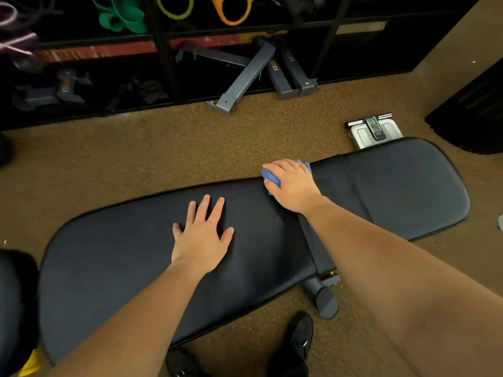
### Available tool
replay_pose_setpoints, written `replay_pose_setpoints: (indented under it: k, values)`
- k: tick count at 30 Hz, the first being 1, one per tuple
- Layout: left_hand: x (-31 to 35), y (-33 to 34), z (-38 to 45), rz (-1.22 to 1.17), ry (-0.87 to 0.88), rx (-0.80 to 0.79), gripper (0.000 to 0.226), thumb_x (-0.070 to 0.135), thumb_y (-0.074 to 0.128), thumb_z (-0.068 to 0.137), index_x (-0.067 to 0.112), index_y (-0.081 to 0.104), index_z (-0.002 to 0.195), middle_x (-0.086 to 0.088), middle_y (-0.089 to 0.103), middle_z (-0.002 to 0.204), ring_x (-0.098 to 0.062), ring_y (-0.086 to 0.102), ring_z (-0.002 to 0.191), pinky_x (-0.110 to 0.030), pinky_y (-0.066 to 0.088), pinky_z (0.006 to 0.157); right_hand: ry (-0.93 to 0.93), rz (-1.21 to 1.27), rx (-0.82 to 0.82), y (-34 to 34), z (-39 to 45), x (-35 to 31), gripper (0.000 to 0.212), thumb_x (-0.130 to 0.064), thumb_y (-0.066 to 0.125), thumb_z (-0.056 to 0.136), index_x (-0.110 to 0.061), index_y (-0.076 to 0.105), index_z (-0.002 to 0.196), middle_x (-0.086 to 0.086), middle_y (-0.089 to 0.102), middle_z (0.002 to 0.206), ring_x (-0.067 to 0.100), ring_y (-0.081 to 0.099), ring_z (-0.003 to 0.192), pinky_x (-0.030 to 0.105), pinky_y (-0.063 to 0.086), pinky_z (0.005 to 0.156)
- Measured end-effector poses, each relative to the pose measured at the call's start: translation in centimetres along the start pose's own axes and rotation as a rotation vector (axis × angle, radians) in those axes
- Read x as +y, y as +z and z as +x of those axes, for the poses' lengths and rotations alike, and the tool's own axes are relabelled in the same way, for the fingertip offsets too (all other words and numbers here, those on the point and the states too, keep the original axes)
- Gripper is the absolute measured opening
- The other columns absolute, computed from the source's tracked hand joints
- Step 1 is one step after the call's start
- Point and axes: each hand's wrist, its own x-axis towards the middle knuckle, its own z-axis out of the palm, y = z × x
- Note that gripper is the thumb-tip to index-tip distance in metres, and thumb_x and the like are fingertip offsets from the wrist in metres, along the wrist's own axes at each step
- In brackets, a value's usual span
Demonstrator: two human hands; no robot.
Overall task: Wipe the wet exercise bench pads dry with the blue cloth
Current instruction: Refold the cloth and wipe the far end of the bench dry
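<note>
Wiping the far edge of the bench, braced by the other palm.

Nearest, two dark shoes (296, 346) on the speckled floor, toes toward the bench. Then two pads: the long pad (114, 268) to the left and the shorter pad (408, 183) to the right, split by one seam band. On the long pad, left hand (201, 238) laid flat, fingers spread and straight, gripping nothing, probably there to steady the body's lean (and maybe the bench). Farther and to the right, right hand (292, 183) curled over the bunched blue cloth (272, 178), pressed down at the far rim beside the seam, likely for firm wiping pressure. One cloth only. Wetness not discernible on the vinyl. Beyond, one scale (374, 131) on the floor; farthest, the dark rack (163, 50) with several grey bars.
</note>
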Motion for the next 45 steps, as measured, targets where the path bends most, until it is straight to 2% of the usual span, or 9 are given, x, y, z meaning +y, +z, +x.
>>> replay_pose_setpoints:
  k: [7,15,20,25,27,31,33,38,45]
  values:
    - [-3.5,-0.1,-0.4,-0.010,-0.107,-0.007,0.065,0.049,0.033,0.103,0.041,-0.001,0.158,0.009,-0.011,0.167,-0.023,-0.012,0.154,-0.064,0.012,0.119,-0.346,-0.087,-0.016,2.7,-5.3,-3.6,0.054,-0.045,0.045,0.097,-0.032,0.042,0.149,-0.007,0.039,0.156,0.021,0.024,0.149,0.042,0.011,0.122]
    - [-3.9,-0.1,-0.7,0.008,-0.077,-0.026,0.065,0.046,0.033,0.104,0.039,-0.003,0.159,0.009,-0.015,0.166,-0.025,-0.013,0.153,-0.066,0.014,0.118,-0.345,-0.080,-0.065,3.8,-15.2,-3.3,0.056,-0.042,0.052,0.096,-0.037,0.040,0.150,-0.011,0.035,0.158,0.018,0.019,0.152,0.046,0.015,0.124]
    - [-4.3,-0.2,-0.8,0.008,-0.056,-0.047,0.066,0.047,0.035,0.104,0.040,-0.003,0.158,0.009,-0.015,0.166,-0.026,-0.014,0.153,-0.065,0.014,0.118,-0.464,-0.121,-0.072,6.3,-20.6,-4.7,0.054,-0.041,0.052,0.097,-0.038,0.040,0.150,-0.011,0.034,0.159,0.019,0.020,0.152,0.050,0.021,0.121]
    - [-4.6,-0.1,-0.7,0.009,-0.043,-0.034,0.066,0.045,0.035,0.104,0.041,-0.001,0.158,0.009,-0.014,0.166,-0.025,-0.013,0.153,-0.065,0.014,0.118,-0.621,-0.201,-0.059,6.4,-14.5,-7.0,0.052,-0.043,0.047,0.100,-0.037,0.040,0.151,-0.005,0.036,0.159,0.022,0.024,0.151,0.048,0.019,0.122]
    - [-4.8,0.2,-0.7,0.014,-0.038,-0.022,0.066,0.045,0.035,0.104,0.041,-0.002,0.158,0.009,-0.014,0.166,-0.025,-0.013,0.153,-0.065,0.014,0.118,-0.559,-0.239,-0.016,6.0,-9.5,-7.2,0.050,-0.042,0.048,0.098,-0.034,0.046,0.147,-0.003,0.043,0.155,0.026,0.035,0.145,0.050,0.027,0.118]
    - [-4.9,0.7,-1.0,0.043,-0.035,0.006,0.066,0.046,0.034,0.104,0.041,-0.004,0.158,0.009,-0.014,0.166,-0.024,-0.013,0.153,-0.063,0.014,0.119,-0.085,-0.222,0.093,2.2,-2.2,-3.0,0.047,-0.040,0.040,0.093,-0.033,0.057,0.136,-0.002,0.055,0.142,0.031,0.046,0.135,0.054,0.036,0.108]
    - [-4.8,0.9,-1.0,0.049,-0.040,0.013,0.066,0.046,0.033,0.104,0.041,-0.004,0.158,0.009,-0.015,0.166,-0.024,-0.014,0.153,-0.063,0.013,0.119,0.024,-0.202,0.106,0.1,-1.7,1.3,0.044,-0.037,0.043,0.094,-0.031,0.057,0.135,-0.001,0.057,0.139,0.032,0.047,0.133,0.053,0.038,0.107]
    - [-4.4,0.8,-0.9,0.024,-0.071,0.001,0.067,0.043,0.035,0.103,0.042,-0.004,0.158,0.009,-0.015,0.166,-0.024,-0.014,0.153,-0.064,0.011,0.119,0.192,-0.130,0.165,-1.5,-8.8,7.8,0.048,-0.035,0.041,0.100,-0.029,0.044,0.147,-0.002,0.039,0.156,0.027,0.028,0.148,0.051,0.028,0.117]
    - [-4.9,0.0,-0.9,0.006,-0.046,-0.021,0.068,0.045,0.038,0.103,0.043,-0.001,0.158,0.009,-0.013,0.166,-0.022,-0.012,0.154,-0.062,0.016,0.119,0.392,-0.035,0.216,1.3,-20.1,5.0,0.049,-0.030,0.049,0.102,-0.030,0.042,0.150,-0.006,0.033,0.160,0.020,0.016,0.152,0.046,0.017,0.123]
